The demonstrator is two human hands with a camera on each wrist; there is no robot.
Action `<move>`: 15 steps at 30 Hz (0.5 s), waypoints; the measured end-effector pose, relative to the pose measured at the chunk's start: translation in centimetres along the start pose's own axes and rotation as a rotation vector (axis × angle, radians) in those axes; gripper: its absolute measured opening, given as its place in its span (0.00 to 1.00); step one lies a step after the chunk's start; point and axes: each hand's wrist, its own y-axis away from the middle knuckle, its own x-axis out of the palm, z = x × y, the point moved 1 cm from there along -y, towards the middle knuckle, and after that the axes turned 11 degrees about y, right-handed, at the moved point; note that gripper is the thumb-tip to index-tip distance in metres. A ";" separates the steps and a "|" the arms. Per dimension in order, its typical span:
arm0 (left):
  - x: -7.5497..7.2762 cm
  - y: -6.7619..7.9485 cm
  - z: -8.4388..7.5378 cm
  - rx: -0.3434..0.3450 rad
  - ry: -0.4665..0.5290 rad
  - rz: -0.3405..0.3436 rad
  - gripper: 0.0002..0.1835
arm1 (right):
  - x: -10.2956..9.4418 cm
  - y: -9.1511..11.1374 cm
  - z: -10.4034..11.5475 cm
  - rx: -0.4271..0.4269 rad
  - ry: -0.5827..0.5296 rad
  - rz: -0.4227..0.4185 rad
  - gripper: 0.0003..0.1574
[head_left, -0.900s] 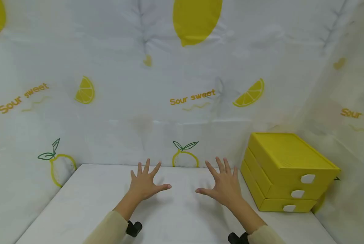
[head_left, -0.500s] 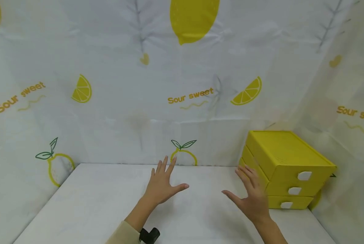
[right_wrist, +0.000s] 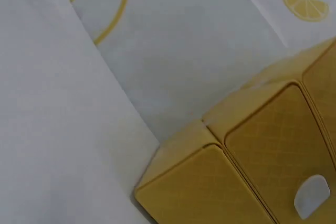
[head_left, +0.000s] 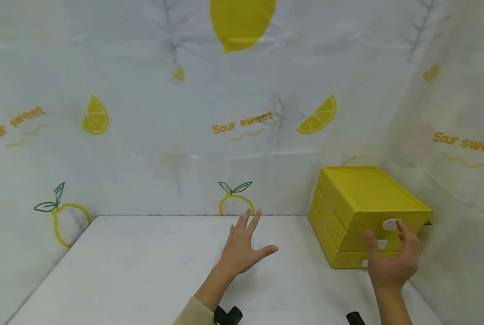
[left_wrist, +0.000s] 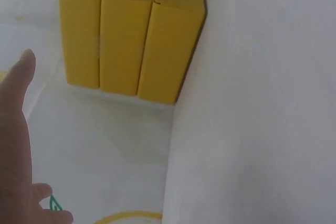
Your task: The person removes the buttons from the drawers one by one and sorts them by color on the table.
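Yellow drawer box sits on the white table at its back right corner, near the lemon-print sheet; its three drawers are stacked and look pushed in. Your right hand is up in front of them, thumb and fingers apart in a wide U, nothing gripped. Index fingertip overlaps the right edge of the top tab; hand is a bit blurred, so can't tell if you're touching it. Middle tab shows between thumb and index; bottom tab is partly behind the hand. Your left hand is over the table, fingers straight, thumb stuck out, holding nothing, well apart from the box. Handling: box looks stiff and thin-walled, probably light, so a hard tug on a tab could drag the whole unit. Walls would likely flex or dent if squeezed. Tabs look small and smooth, maybe slippery: pinch one between thumb and index, draw straight toward you. To steady the box, use a flat palm on its top, not the side walls.
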 end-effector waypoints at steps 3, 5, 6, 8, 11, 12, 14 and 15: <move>1.7 -0.2 -0.6 0.000 0.032 0.026 0.54 | -1.1 -0.3 -2.4 0.163 0.065 0.065 0.39; 3.0 -0.4 -0.8 -0.012 0.073 0.041 0.53 | -1.7 -0.4 -3.6 0.267 0.094 0.132 0.41; 3.6 -0.5 -0.9 -0.023 0.096 0.048 0.53 | -1.8 -0.4 -4.0 0.318 0.103 0.173 0.43; 4.8 -0.8 -1.1 -0.047 0.155 0.058 0.52 | -2.0 -0.4 -5.0 0.398 0.106 0.267 0.44; 6.6 -1.5 -1.5 -0.072 0.234 0.069 0.51 | -2.0 -0.4 -6.3 0.507 0.083 0.394 0.45; 7.2 -1.7 -1.7 -0.074 0.260 0.074 0.51 | -2.0 -0.4 -6.8 0.538 0.086 0.431 0.46; 8.5 -2.2 -2.3 -0.074 0.299 0.088 0.51 | -2.1 -0.6 -7.7 0.588 0.059 0.467 0.46; 9.3 -2.4 -2.6 -0.075 0.316 0.095 0.51 | -2.2 -0.6 -8.2 0.603 0.043 0.477 0.47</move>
